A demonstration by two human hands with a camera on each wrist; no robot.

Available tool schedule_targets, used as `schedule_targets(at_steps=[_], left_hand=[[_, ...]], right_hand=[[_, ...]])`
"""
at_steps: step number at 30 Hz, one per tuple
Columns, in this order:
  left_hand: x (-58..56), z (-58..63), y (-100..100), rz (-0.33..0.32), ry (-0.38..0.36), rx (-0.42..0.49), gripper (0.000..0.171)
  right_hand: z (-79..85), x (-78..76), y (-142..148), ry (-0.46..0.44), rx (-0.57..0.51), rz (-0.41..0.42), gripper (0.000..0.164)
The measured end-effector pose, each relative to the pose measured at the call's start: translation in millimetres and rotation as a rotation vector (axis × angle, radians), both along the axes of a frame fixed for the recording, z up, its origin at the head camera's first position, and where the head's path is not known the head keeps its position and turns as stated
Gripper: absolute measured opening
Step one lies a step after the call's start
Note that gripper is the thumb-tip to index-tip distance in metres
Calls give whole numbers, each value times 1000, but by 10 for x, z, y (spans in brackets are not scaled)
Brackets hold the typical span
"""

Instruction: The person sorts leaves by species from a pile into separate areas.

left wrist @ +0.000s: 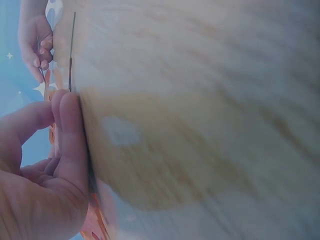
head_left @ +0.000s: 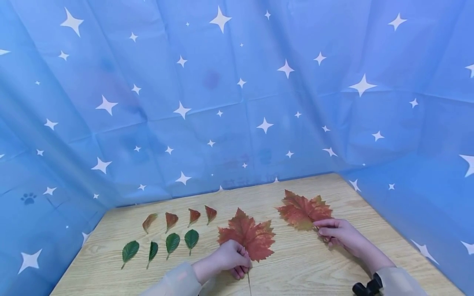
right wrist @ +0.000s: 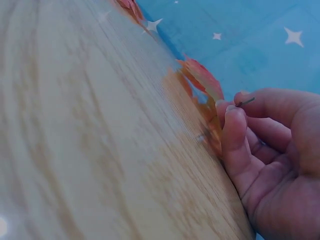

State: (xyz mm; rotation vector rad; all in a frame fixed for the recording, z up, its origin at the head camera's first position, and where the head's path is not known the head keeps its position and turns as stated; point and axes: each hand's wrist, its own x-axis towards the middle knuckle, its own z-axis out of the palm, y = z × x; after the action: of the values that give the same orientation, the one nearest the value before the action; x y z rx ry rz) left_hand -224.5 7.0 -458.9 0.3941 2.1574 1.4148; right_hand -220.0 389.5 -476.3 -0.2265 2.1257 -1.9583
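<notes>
Two large red-orange maple leaves lie toward the right half of the table. My left hand (head_left: 231, 259) pinches the stem of the nearer maple leaf (head_left: 247, 232); the thin stem (left wrist: 72, 55) sticks out past the fingertips in the left wrist view. At the farther maple leaf (head_left: 303, 209), which has greenish edges, my right hand (head_left: 342, 236) pinches the stem close to the blade. In the right wrist view a short stem end (right wrist: 247, 101) shows between thumb and forefinger, with that leaf's blade (right wrist: 200, 77) beyond the fingers.
Left on the wooden table (head_left: 296, 263) lie two rows of small leaves: reddish-brown folded ones (head_left: 171, 220) behind, green ones (head_left: 172, 242) in front. A blue star-printed cloth (head_left: 229, 98) hangs behind and at both sides. A black device (head_left: 367, 286) sits at the right wrist.
</notes>
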Motion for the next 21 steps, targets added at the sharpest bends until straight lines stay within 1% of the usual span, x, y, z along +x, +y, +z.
schedule_targets(at_steps=[4, 7, 9, 11, 14, 16, 18, 20, 21], left_hand=[[-22, 19, -28, -19, -8, 28, 11], [-97, 94, -73, -39, 19, 53, 8], [-171, 161, -117, -37, 73, 71, 7], [-254, 234, -159, -24, 137, 110, 8], [-348, 302, -220, 28, 229, 185, 14], [-390, 313, -247, 55, 272, 231, 20], [-422, 297, -264, 67, 305, 248, 27], [-453, 255, -262, 49, 322, 244, 34], [-469, 233, -258, 28, 326, 235, 39]], right_hand=[[5, -4, 10, -10, -5, 11, 48], [11, -7, 11, -8, -6, 15, 48], [13, -9, 7, -6, -2, 11, 49], [15, -11, 6, -4, 1, 5, 49], [13, -14, 8, -13, 4, 4, 49], [8, -17, 7, -21, 0, 8, 49], [1, -19, 3, -27, -4, 12, 48], [2, -15, 7, -26, -7, 15, 48], [2, -13, 8, -25, -8, 15, 48]])
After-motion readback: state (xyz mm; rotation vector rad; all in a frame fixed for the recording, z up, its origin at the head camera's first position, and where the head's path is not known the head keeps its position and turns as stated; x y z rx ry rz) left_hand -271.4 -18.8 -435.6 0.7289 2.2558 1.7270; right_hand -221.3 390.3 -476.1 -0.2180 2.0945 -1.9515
